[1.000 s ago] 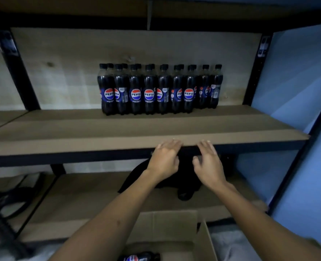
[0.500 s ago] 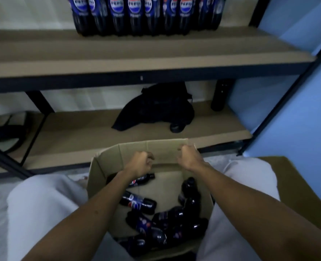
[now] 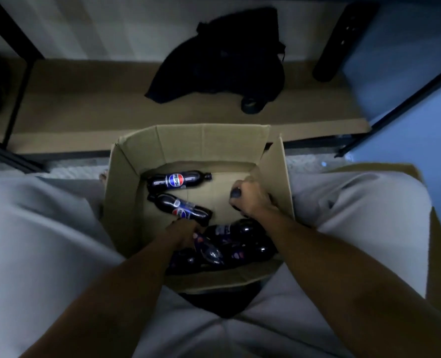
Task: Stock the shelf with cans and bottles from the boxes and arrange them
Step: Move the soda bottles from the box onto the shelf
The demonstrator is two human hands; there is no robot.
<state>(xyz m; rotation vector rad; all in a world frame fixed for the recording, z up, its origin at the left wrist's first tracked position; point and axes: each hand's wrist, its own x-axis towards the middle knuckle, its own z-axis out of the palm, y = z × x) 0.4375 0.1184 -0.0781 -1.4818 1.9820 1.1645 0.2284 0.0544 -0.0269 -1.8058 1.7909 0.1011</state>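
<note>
Now that my gaze has dropped from the stocked upper shelf to the box (image 3: 134, 177) between my knees, both hands are down inside it where a second ago they hung at its rim. At the box's left, two bottles lie loose: one (image 3: 178, 180) by the far wall, another (image 3: 182, 209) nearer. My left hand (image 3: 182, 235) curls into the pile (image 3: 236, 244) at the near wall; I cannot tell what it grips. By the right wall, my right hand (image 3: 250, 200) clamps a bottle neck, cap (image 3: 235, 193) showing. I judge the next pair is about ready to lift.
</note>
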